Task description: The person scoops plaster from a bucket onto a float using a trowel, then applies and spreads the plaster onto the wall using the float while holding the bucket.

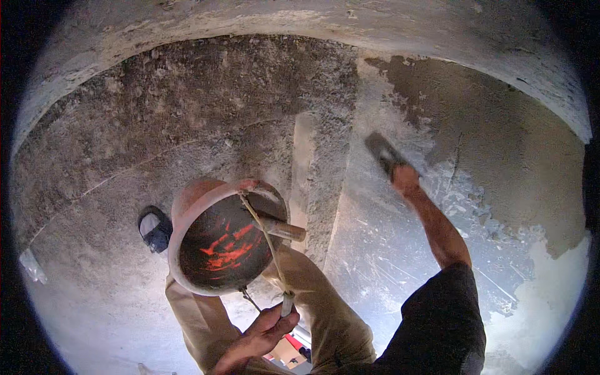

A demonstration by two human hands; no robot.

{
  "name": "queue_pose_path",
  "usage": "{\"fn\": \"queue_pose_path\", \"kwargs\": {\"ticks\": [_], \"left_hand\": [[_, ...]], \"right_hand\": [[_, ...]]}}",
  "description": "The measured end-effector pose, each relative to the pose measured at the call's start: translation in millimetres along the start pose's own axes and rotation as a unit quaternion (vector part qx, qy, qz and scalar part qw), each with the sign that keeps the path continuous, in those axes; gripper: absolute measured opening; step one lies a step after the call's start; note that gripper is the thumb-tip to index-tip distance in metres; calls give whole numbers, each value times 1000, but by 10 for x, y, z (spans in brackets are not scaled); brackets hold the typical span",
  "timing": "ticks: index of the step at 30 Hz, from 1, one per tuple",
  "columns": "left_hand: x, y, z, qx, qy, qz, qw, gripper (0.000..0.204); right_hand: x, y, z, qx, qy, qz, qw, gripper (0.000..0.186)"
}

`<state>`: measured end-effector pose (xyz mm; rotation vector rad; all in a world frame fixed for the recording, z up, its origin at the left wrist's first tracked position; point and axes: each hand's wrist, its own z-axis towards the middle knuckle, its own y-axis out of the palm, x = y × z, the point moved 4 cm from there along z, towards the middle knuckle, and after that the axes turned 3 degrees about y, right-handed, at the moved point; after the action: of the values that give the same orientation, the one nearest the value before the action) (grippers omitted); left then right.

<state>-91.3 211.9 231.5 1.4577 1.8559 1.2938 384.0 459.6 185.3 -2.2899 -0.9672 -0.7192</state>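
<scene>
My left hand is closed around the pale grip of the rope handle on a reddish bucket tilted toward me, its inside coated dark with bright red streaks. A cylindrical wooden piece sticks out over the bucket's right side. My right hand grips a slightly blurred trowel on the pale surface to the right, beside a ragged patch of wet grey plaster.
My legs are below the bucket, with a dark shoe to its left. A rough, dark, stained surface spans the upper left, under a curved pale band. Small red and brown items show between my legs.
</scene>
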Motion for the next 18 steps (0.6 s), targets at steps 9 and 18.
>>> {"fn": "queue_pose_path", "kwargs": {"ticks": [9, 18], "left_hand": [[-19, 7, 54, 19, 3, -20, 1000, 23], [27, 57, 91, 38, 0, -35, 999, 21]], "right_hand": [[617, -1205, -63, 390, 178, 190, 883, 28], [-96, -579, 289, 125, 44, 183, 974, 30]]}}
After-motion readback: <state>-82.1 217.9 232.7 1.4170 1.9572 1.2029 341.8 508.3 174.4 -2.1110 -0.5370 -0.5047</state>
